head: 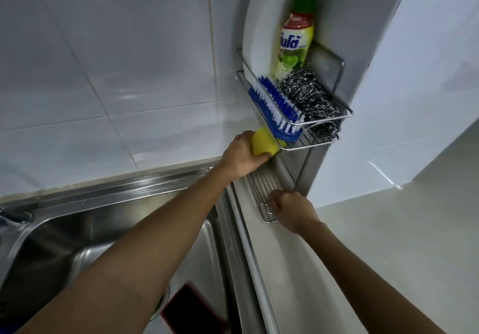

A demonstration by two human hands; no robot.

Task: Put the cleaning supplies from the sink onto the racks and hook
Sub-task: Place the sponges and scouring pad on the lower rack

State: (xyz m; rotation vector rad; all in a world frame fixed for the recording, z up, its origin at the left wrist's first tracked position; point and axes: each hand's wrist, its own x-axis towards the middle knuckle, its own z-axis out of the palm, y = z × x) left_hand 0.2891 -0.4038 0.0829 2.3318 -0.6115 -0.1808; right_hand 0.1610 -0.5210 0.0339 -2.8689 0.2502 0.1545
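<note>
left hand: centre of frame, fingers clamped round a yellow sponge, arm reaching up from lower left
yellow sponge: just under the front left corner of the upper rack, touching the blue brush's underside; partly hidden by the brush
right hand: right of centre, lower than the left, fingers curled onto the front edge of the lower rack; gripping the wire or just resting, can't tell
upper rack: wire shelf in upper right, fixed in the wall corner
lower rack: wire shelf below the upper one, bars bare where visible
blue brush: blue-white bristles, lying along the left side of the upper rack, front end sticking out past the rim
steel scourer: in upper rack, right of brush, touching it
dish soap bottle: yellow, green cap, upright at the back of upper rack
white board: standing behind the bottle against the tiled wall
sink: steel basin, lower left
dark red-edged pad: in the sink, bottom centre, blurred
</note>
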